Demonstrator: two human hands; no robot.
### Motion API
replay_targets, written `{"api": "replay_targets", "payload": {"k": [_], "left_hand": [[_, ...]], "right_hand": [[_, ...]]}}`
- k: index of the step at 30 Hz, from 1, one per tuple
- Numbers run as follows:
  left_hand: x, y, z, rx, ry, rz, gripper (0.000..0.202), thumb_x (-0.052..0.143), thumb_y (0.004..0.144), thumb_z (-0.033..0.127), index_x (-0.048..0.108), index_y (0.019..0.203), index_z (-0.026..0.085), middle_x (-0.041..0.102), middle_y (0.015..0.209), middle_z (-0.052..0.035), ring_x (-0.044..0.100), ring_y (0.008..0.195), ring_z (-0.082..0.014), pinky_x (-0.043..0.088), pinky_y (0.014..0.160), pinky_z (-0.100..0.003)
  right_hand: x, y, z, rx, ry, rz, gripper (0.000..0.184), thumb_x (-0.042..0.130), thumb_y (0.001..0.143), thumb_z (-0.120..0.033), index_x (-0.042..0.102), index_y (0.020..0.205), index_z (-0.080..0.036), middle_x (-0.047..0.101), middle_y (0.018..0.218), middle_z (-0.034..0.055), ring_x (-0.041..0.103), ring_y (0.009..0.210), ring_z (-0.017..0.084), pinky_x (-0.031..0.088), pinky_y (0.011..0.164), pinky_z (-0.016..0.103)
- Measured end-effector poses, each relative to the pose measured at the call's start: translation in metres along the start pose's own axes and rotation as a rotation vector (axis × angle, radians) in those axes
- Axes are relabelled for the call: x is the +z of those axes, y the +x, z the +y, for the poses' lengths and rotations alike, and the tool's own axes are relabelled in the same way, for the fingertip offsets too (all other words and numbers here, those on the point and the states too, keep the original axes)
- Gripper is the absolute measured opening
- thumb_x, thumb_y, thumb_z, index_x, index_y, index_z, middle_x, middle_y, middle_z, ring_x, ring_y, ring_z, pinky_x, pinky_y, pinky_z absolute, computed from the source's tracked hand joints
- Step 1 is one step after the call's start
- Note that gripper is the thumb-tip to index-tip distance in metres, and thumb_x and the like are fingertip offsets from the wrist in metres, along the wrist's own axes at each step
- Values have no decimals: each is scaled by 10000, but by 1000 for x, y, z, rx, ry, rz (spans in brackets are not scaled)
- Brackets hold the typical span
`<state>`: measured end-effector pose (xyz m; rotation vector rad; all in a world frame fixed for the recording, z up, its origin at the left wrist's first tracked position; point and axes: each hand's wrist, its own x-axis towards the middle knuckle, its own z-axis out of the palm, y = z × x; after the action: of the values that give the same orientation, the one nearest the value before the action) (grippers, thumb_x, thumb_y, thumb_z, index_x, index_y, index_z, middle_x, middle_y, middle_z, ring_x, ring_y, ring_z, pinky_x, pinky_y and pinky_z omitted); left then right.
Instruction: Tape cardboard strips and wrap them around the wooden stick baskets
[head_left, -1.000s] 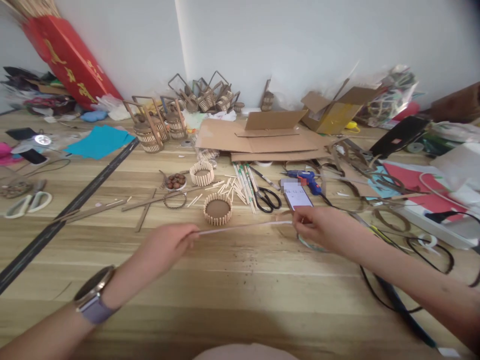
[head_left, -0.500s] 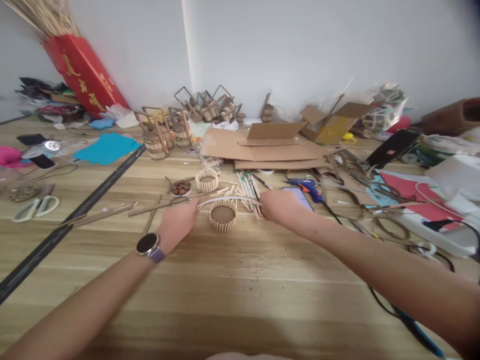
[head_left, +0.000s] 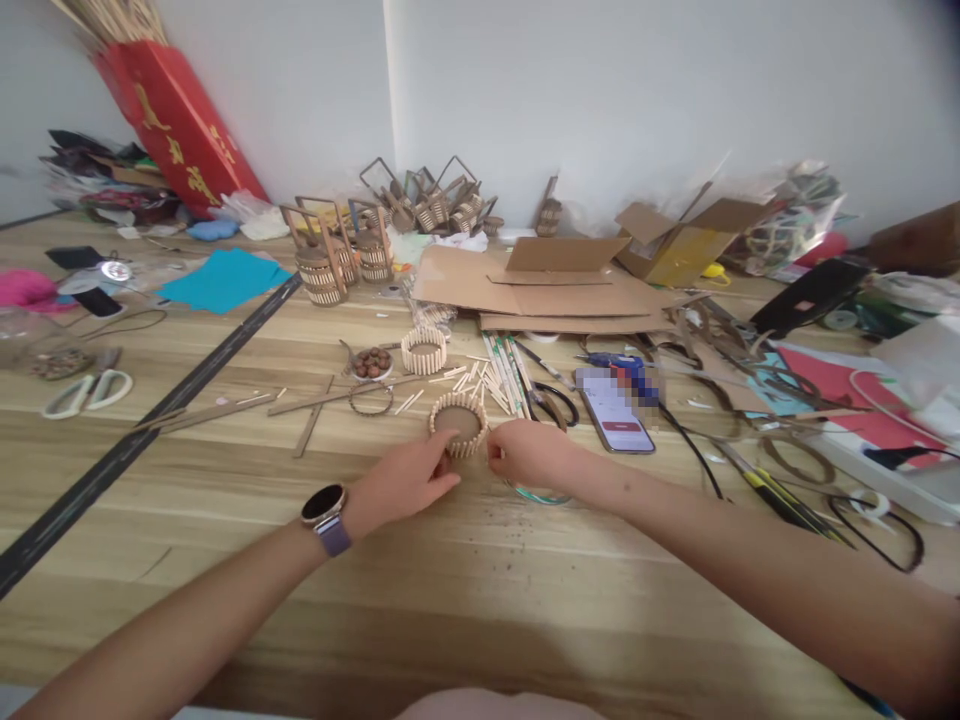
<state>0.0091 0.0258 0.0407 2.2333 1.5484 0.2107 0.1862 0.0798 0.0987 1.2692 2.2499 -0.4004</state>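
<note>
A small round basket, made of short pale sticks set upright around a brown disc, sits on the table between my hands. My left hand, a watch on its wrist, is at the basket's left side. Its thumb lies at the rim and the fingers are spread apart, lower down. My right hand is closed, just right of the basket. From under it curves a thin, pale teal-edged strip; the fingertips are partly hidden. A second stick ring stands behind, beside a dish of brown beads.
Loose short sticks lie behind the basket. Right of them are black-handled scissors, a phone and a blue glue gun. Flattened cardboard and finished little baskets stand farther back. White-handled scissors lie left.
The pale strip, stretched in an arch between both hands, now curves under my right hand alone. My left hand has come away from it to the basket. Scissors and phone are uncovered.
</note>
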Motion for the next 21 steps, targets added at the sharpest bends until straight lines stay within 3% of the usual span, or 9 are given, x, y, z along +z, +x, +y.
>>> {"api": "replay_targets", "payload": {"k": [5,9,13,18,21], "left_hand": [[-4,9,-2,30,-25,8,303,463,880,118,560,1162,170,723,922,-43,670,841,-181,473,722,-265],[-6,13,5,-47,78,72,220,422,936,181,641,947,162,709,855,-89,656,793,-226,450,677,-313],[-12,14,11,-71,201,116,225,469,940,229,675,861,184,681,814,-91,621,813,-242,430,710,-342],[-18,17,13,-4,320,179,196,546,903,237,676,777,162,619,987,-140,498,1002,-303,382,810,-412],[-18,21,14,45,337,180,134,602,868,267,670,787,184,626,1026,-116,463,1025,-301,358,827,-421]], "right_hand": [[3,1,-4,-31,37,7,241,563,948,-338,624,1113,-173,646,1124,63,641,943,185,546,818,384],[7,4,-2,-46,58,30,248,565,947,-338,619,1124,-173,642,1134,65,638,953,188,543,825,391],[8,4,0,-43,56,47,251,569,944,-336,618,1132,-177,634,1157,69,630,987,198,536,846,404],[4,-1,-1,-22,35,47,258,571,944,-336,614,1138,-172,634,1157,71,631,988,199,537,845,408],[5,-1,-2,-8,26,48,260,570,944,-336,612,1143,-174,633,1158,71,632,985,198,538,843,406]]}}
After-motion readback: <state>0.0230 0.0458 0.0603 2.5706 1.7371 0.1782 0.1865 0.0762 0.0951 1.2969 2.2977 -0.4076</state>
